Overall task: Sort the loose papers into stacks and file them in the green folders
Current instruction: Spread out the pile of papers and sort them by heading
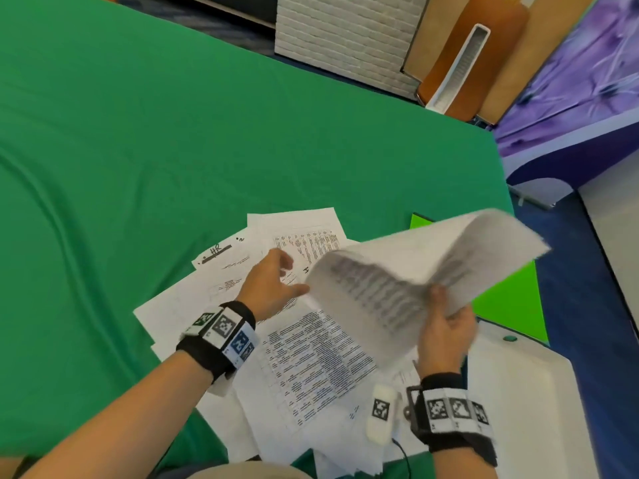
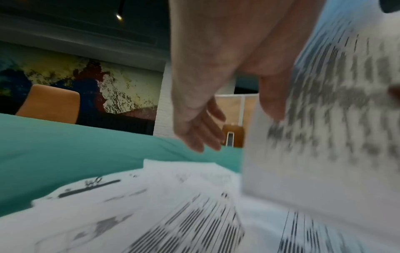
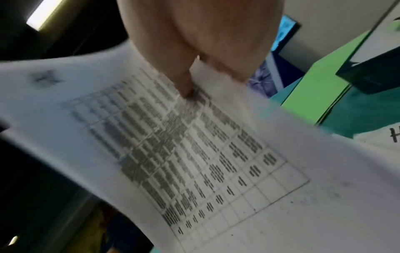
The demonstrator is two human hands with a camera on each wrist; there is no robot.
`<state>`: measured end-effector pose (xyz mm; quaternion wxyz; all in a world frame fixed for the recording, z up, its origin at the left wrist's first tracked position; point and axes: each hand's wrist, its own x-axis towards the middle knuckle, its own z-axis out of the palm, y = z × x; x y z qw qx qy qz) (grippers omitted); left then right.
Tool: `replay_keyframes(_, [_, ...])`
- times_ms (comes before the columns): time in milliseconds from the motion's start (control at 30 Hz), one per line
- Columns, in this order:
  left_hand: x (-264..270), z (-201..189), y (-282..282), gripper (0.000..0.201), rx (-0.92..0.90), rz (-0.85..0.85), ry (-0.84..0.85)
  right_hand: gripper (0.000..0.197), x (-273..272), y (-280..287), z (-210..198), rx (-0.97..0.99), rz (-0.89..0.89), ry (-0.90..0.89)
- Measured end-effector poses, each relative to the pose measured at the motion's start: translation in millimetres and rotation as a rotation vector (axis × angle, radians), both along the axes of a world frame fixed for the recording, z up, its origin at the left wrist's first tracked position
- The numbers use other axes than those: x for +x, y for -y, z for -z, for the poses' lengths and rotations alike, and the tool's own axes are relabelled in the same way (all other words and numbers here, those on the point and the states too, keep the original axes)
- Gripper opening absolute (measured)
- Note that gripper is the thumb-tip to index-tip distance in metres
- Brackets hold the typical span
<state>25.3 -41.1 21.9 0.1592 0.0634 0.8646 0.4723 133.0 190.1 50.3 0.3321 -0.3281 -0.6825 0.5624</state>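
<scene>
right hand (image 1: 446,337) raised, pinching printed sheet (image 1: 415,271) | left hand (image 1: 273,285) released, fingers spread above loose papers (image 1: 311,368)

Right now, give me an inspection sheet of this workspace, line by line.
Surface: table under a green cloth, wrinkled at the left.
Job's things: loose papers spread overlapping near the person; one printed sheet lifted and curling in the air, blurred; green folder flat at the right, partly hidden by that sheet.
Clutter: white case with a green button at the table's right corner; small white tagged device on the papers.
Grips: right hand pinches the lifted sheet by its lower edge; left hand open above the papers, holding nothing.
Cables: thin dark cable from the device.
Surroundings: orange chair, white brick-pattern panel, purple printed panel.
</scene>
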Motion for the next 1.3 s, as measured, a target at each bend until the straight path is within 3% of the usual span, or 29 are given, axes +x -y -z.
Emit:
replay_keyframes(100, [8,33,5,0.068,-0.416,0.154,0.122,0.034,9,-32,-13,-0.007,0.253,-0.093])
replay_keyframes(167, [17,50,6,0.083,-0.661,0.277,0.173,0.033,17,-48,-17,-0.034,0.31,-0.123])
replay_keyframes(267, [25,63,10,0.079,-0.821,0.348,0.171,0.034,32,-63,-14,-0.026,0.42,-0.075])
replay_keyframes(400, [22,63,17,0.022,-0.651,0.272,0.113,0.037,46,-70,2,-0.072,0.48,0.012])
replay_keyframes(567, [8,54,27,0.015,-0.277,0.06,0.051,0.041,54,-71,31,-0.137,0.429,0.199])
replay_keyframes(733, [30,48,3,0.031,-0.22,0.188,0.087,0.038,56,-44,55,-0.199,0.103,0.391])
replay_keyframes(900, [66,52,-33,0.035,-0.21,0.375,0.065,0.042,70,-40,115,-0.327,0.037,0.551])
replay_keyframes(1000, [63,55,-37,0.022,-0.381,0.278,0.002,0.039,80,-46,136,-0.473,-0.038,0.635])
replay_keyframes(1133, [45,63,-35,0.066,-0.474,0.071,0.128,0.039,78,-56,136,-0.486,-0.037,0.668])
replay_keyframes(1300, [32,77,-40,0.077,-0.441,0.092,0.323,0.033,69,-47,120,-0.536,-0.143,0.626])
